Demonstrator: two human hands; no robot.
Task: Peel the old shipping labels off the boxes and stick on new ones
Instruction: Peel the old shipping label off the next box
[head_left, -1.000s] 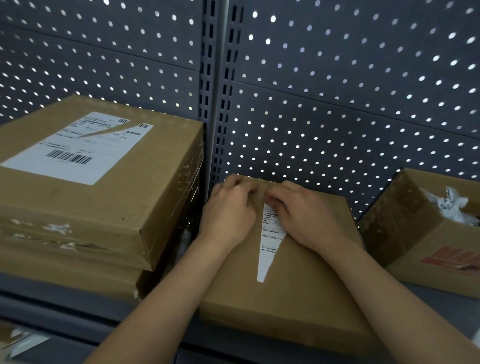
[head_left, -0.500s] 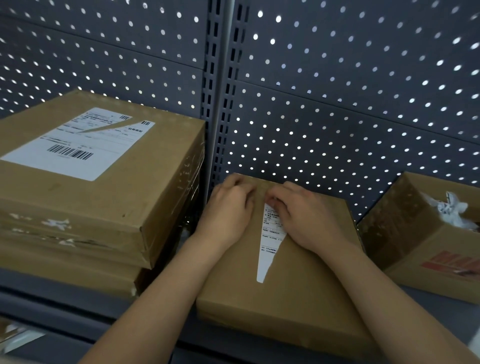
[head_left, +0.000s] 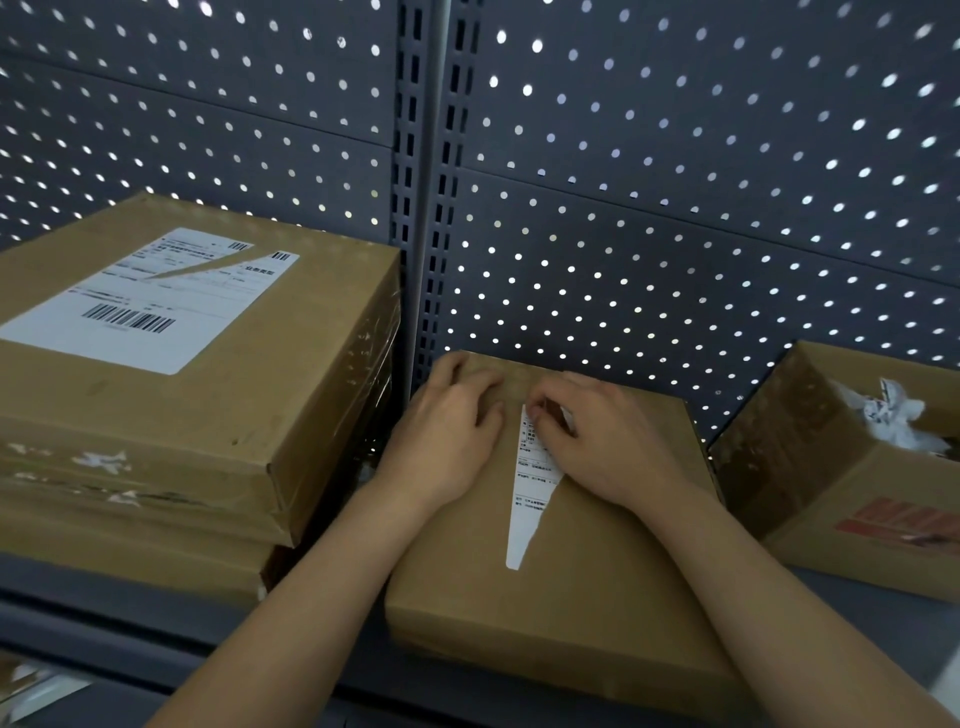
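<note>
Because the torn label strip (head_left: 530, 499) tapers to a thin point at its near end, the likeliest failure is another tear. A pull taken sideways or too fast could snap the paper at that slender tail and leave a sliver glued to the flat cardboard box (head_left: 571, 613), or lift the brown facing with it. The box lies on the shelf (head_left: 104, 623) and could slide if the bracing hand eases off.

That left hand (head_left: 447, 441) is spread, resting on the lid just left of the strip, on cardboard rather than paper. The right hand (head_left: 608, 447) has its grip pressed together, thumb and forefinger pinching the strip's far, wider end. From that grip the strip runs back toward the person, flat on the lid between the two wrists.

Further off, an open carton (head_left: 831, 493) to the right holds crumpled white paper (head_left: 893, 415). To the left, a stacked box carries a barcode label (head_left: 140, 301).
</note>
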